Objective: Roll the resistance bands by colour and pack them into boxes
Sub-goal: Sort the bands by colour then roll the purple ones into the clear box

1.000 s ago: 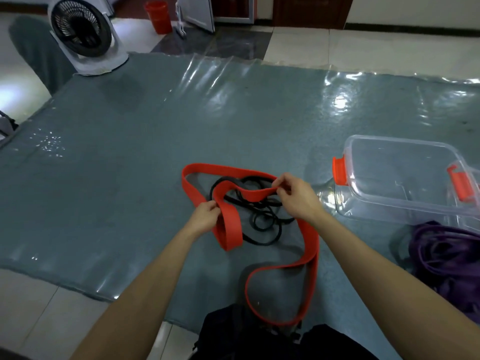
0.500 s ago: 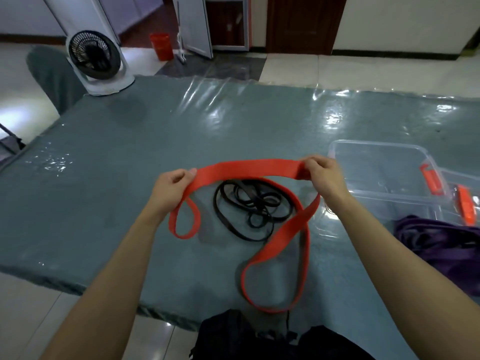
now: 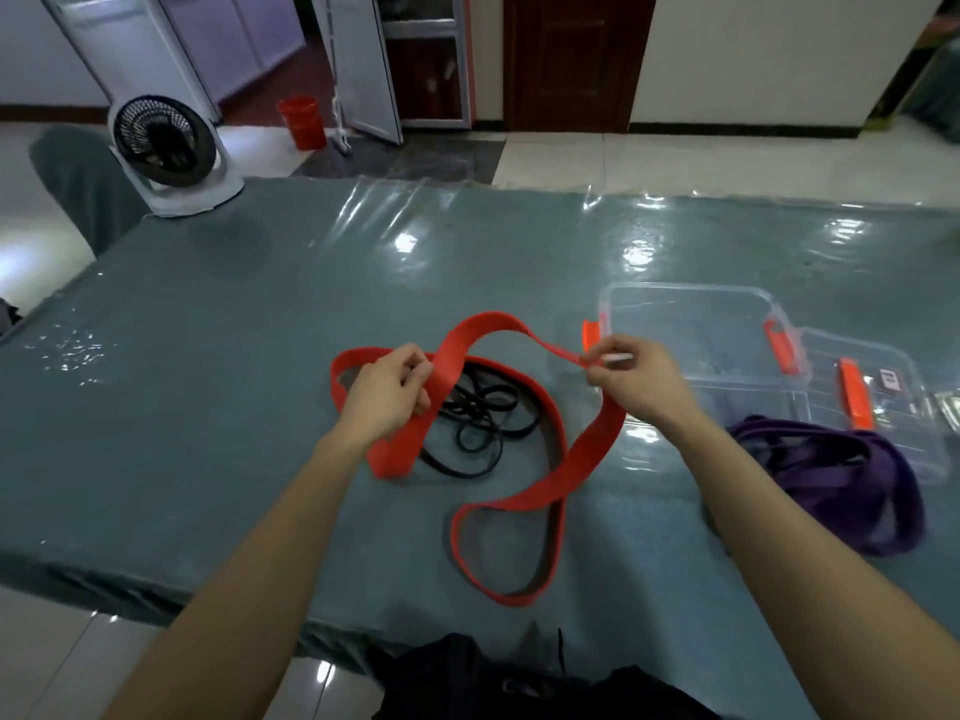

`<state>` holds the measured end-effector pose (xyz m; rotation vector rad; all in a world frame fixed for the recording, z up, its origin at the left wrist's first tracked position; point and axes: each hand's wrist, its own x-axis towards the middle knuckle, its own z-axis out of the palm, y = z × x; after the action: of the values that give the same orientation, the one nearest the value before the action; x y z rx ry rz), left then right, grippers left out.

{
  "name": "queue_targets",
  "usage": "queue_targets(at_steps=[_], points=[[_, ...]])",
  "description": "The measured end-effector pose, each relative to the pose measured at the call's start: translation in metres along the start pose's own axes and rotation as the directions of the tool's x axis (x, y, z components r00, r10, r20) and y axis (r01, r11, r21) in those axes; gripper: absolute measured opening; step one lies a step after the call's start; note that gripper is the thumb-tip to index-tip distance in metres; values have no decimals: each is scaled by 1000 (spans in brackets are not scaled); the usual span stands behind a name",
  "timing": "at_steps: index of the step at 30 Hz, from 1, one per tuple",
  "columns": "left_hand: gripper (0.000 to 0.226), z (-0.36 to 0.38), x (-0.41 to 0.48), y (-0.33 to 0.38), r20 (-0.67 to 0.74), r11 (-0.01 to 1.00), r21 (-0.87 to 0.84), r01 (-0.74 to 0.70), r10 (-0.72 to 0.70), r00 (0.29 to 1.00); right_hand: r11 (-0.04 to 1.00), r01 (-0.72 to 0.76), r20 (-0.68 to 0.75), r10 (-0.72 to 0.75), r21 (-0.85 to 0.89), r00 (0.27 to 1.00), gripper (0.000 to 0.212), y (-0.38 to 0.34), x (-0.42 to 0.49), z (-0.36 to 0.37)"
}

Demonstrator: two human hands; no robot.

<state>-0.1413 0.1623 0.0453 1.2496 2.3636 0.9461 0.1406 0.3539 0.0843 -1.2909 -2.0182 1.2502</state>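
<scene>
A long red resistance band [image 3: 587,454] loops over the grey-green table [image 3: 208,407]. My left hand [image 3: 387,392] grips a folded part of it on the left. My right hand [image 3: 636,379] pinches another stretch of the same band higher up on the right, so an arch of band rises between both hands. A tangle of thin black bands [image 3: 478,428] lies on the table under the red one. A heap of purple bands [image 3: 831,475] sits at the right. Behind it stand a clear plastic box [image 3: 691,309] with orange clasps and a second clear box [image 3: 893,387].
A small white fan [image 3: 166,148] stands at the table's far left corner. A glossy plastic sheet covers the tabletop. A dark bag [image 3: 519,683] lies at the near edge below my arms. Beyond the table are tiled floor, a red bucket [image 3: 301,122] and doors.
My hands, which held the red band stretched flat between them, have come closer together; the band now arches up and twists between them. The view has tilted up a little.
</scene>
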Motion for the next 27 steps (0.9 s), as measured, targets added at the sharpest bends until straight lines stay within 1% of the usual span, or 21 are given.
queue_targets(at_steps=[1, 2, 4, 5, 7, 8, 9, 11, 12, 14, 15, 16, 17, 18, 20, 21, 22, 24, 26, 27], points=[[18, 5, -2, 10, -11, 997, -69, -40, 39, 999, 998, -51, 28, 52, -39, 998, 21, 7, -1, -6], [16, 11, -5, 21, -19, 992, -99, -82, 80, 997, 994, -101, 46, 103, -50, 994, 27, 11, -2, -14], [8, 25, -8, 40, 9, 985, -117, -124, 126, 992, 982, -184, 102, 179, 42, 979, 45, 14, -3, -32], [7, 33, -10, 48, 58, 986, -126, -112, 120, 991, 971, -205, 140, 188, 124, 972, 53, 13, -5, -42], [26, 53, -20, 63, 210, 992, -115, -53, 77, 975, 939, -200, 192, 150, 281, 970, 58, 5, -9, -66], [37, 62, -27, 69, 287, 997, -72, -34, 53, 956, 929, -174, 197, 114, 325, 974, 56, -2, -11, -79], [47, 73, -34, 74, 340, 999, -1, -49, 47, 939, 921, -141, 194, 73, 362, 978, 54, -9, -13, -91], [73, 97, -51, 81, 389, 980, 163, -110, 39, 921, 894, -79, 197, -11, 442, 980, 53, -23, -15, -115], [85, 110, -60, 85, 389, 973, 203, -110, 24, 921, 882, -48, 213, -60, 468, 975, 53, -32, -17, -125], [106, 134, -76, 95, 328, 977, 203, -62, -8, 945, 885, 45, 226, -167, 463, 960, 53, -51, -27, -143], [111, 144, -80, 101, 281, 985, 171, -21, -28, 959, 887, 95, 222, -216, 453, 951, 52, -60, -33, -151], [110, 153, -83, 108, 226, 992, 122, 25, -52, 973, 884, 136, 219, -255, 447, 942, 51, -67, -39, -160], [103, 159, -84, 115, 156, 996, 71, 57, -67, 986, 880, 164, 218, -285, 447, 933, 49, -73, -45, -168], [90, 163, -84, 124, 74, 997, 45, 69, -72, 995, 876, 185, 216, -306, 446, 927, 47, -77, -50, -177], [67, 169, -82, 139, -79, 994, 103, 34, -26, 996, 866, 228, 189, -340, 445, 921, 42, -79, -58, -192], [61, 172, -82, 147, -120, 989, 148, 8, 10, 993, 858, 252, 164, -355, 448, 920, 40, -77, -61, -200], [58, 176, -82, 153, -147, 984, 178, -12, 39, 988, 851, 276, 133, -369, 447, 920, 39, -74, -63, -208], [58, 181, -82, 158, -192, 983, 180, -24, 59, 980, 853, 326, 72, -386, 409, 920, 35, -59, -66, -224], [65, 178, -85, 156, -204, 988, 152, -8, 40, 978, 866, 346, 31, -382, 362, 924, 29, -38, -68, -238], [67, 174, -85, 152, -183, 993, 117, 9, 13, 983, 878, 340, 17, -366, 336, 930, 27, -28, -69, -242]])
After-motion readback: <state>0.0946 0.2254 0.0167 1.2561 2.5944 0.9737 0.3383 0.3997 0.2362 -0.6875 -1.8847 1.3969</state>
